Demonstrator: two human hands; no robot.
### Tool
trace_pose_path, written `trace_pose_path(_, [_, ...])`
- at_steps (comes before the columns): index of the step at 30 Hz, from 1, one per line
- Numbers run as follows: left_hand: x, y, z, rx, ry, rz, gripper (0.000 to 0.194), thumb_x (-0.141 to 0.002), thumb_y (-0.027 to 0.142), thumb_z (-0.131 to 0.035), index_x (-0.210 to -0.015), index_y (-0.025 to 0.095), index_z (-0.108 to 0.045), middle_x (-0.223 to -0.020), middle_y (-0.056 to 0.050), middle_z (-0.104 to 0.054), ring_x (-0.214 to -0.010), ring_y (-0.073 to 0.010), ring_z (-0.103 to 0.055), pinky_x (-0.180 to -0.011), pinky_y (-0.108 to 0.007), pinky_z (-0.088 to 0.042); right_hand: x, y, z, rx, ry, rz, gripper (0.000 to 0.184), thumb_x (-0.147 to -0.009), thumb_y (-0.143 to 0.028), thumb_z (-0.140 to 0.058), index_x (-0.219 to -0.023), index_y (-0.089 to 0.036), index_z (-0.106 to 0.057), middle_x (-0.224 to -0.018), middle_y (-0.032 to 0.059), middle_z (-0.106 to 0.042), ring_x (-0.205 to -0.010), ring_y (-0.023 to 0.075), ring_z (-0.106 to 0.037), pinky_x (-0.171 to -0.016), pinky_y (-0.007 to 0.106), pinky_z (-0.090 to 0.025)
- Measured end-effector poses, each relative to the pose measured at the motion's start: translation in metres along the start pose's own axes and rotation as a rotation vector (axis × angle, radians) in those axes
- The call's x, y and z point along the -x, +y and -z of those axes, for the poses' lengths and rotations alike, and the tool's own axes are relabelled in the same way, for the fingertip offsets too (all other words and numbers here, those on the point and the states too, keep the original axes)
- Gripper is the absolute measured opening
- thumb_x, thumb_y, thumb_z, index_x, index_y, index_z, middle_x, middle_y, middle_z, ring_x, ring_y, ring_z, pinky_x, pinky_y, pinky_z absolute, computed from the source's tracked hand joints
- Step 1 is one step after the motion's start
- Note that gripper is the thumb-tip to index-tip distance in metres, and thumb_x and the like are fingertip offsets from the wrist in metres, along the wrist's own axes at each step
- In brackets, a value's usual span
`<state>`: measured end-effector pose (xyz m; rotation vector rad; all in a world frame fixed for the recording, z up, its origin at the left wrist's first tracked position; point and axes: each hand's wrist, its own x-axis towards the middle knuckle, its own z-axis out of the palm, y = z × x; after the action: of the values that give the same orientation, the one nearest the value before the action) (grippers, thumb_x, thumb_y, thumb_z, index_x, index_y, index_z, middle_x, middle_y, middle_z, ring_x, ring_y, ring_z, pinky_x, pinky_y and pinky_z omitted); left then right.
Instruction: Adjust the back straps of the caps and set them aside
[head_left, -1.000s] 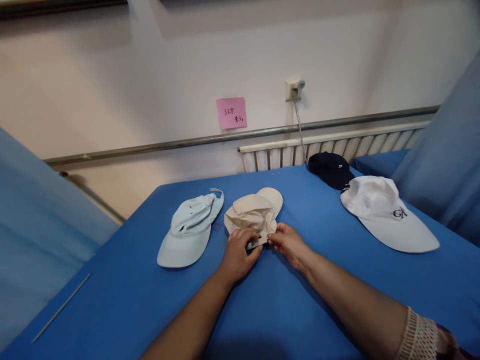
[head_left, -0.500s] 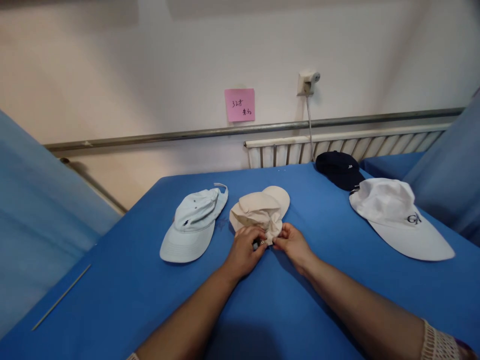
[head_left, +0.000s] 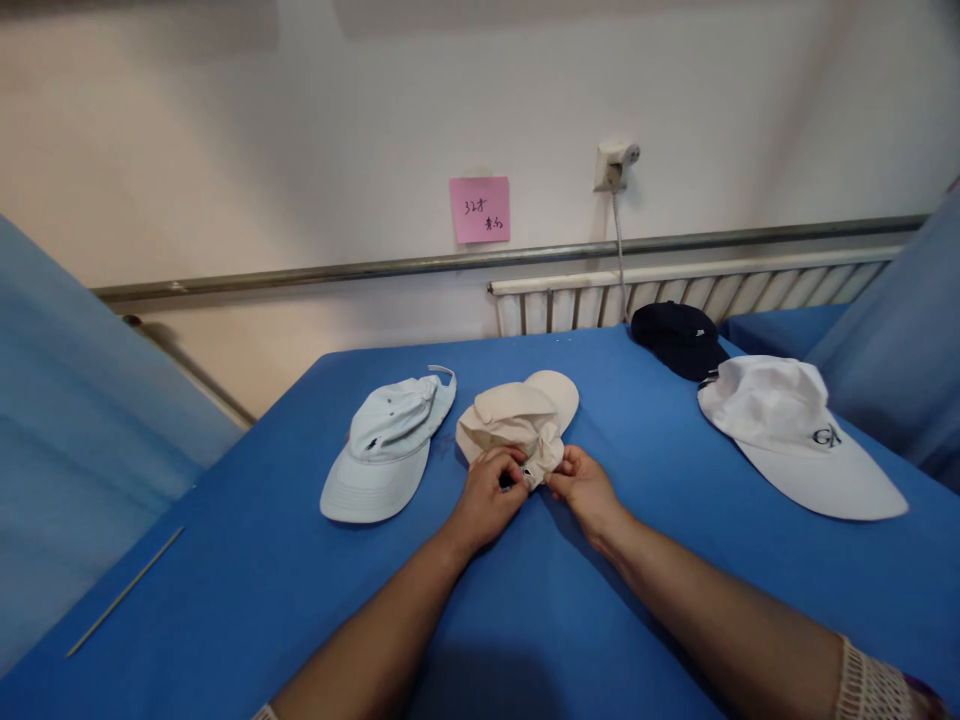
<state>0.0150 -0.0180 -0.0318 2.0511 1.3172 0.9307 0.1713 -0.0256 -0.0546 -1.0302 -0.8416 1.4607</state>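
Observation:
A crumpled beige cap (head_left: 517, 415) lies in the middle of the blue table (head_left: 525, 600), its brim pointing away from me. My left hand (head_left: 487, 495) is closed on the near edge of that cap, around its back strap. My right hand (head_left: 583, 485) pinches the same edge from the right. The two hands almost touch at the strap's small buckle. A pale blue cap (head_left: 386, 445) rests just left of the beige one.
A white cap with a dark logo (head_left: 795, 435) and a navy cap (head_left: 679, 338) lie at the right. A thin stick (head_left: 124, 592) lies near the left table edge. Behind are a radiator (head_left: 675, 290), a wall socket (head_left: 613, 165) and a pink note (head_left: 480, 209).
My hands have drawn closer together on the beige cap's back strap, bunching the fabric. The camera shifted slightly, so everything sits a little further right than a second ago.

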Motion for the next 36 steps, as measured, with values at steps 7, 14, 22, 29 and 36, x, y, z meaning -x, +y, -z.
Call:
trace_pose_path(7, [-0.001,-0.002,-0.004,-0.024,0.085,0.135,0.015,-0.069,0.015,-0.064,-0.061,0.018,-0.051,-0.094,-0.004,-0.068,-0.089,-0.0183,-0.061,-0.078,-0.032,-0.046,0.001,0.002,-0.005,-0.056,-0.028,0.022,0.033,-0.056,-0.021,-0.076,-0.083,-0.02,-0.057,-0.075,-0.0007,-0.068,-0.068,0.0153,-0.06,-0.058,0.024,-0.042])
trace_pose_path(14, [-0.002,-0.002,-0.007,-0.099,0.113,0.182,0.02,-0.068,0.017,-0.065,-0.058,0.018,-0.048,-0.089,-0.004,-0.067,-0.084,-0.0184,-0.06,-0.073,-0.031,-0.045,0.0,0.005,-0.007,-0.098,-0.022,0.033,0.035,-0.056,-0.02,-0.077,-0.085,-0.021,-0.057,-0.078,-0.0008,-0.07,-0.071,0.0153,-0.063,-0.063,0.025,-0.046])
trace_pose_path(22, [-0.003,-0.002,-0.005,-0.115,0.094,0.289,0.017,-0.067,0.017,-0.065,-0.057,0.018,-0.051,-0.076,-0.001,-0.064,-0.076,-0.0176,-0.058,-0.067,-0.028,-0.041,-0.002,0.01,-0.009,-0.152,-0.095,0.09,0.038,-0.055,-0.025,-0.082,-0.086,-0.021,-0.059,-0.084,0.0001,-0.073,-0.083,0.0179,-0.067,-0.082,0.032,-0.05])
trace_pose_path(29, [-0.003,0.003,-0.005,-0.011,0.14,0.283,0.013,-0.068,0.014,-0.061,-0.056,0.017,-0.055,-0.088,-0.004,-0.068,-0.084,-0.0172,-0.061,-0.072,-0.027,-0.043,-0.001,0.007,-0.008,-0.188,-0.085,0.08,0.037,-0.055,-0.023,-0.084,-0.084,-0.02,-0.061,-0.081,0.0,-0.073,-0.076,0.0163,-0.065,-0.075,0.029,-0.048])
trace_pose_path(36, [-0.002,0.003,-0.005,0.001,0.132,0.249,0.011,-0.069,0.014,-0.061,-0.059,0.017,-0.056,-0.092,-0.005,-0.069,-0.087,-0.0183,-0.062,-0.075,-0.029,-0.044,0.004,-0.002,-0.009,-0.156,-0.013,0.039,0.029,-0.056,-0.018,-0.079,-0.08,-0.018,-0.061,-0.072,-0.0011,-0.069,-0.058,0.0104,-0.053,-0.054,0.022,-0.037])
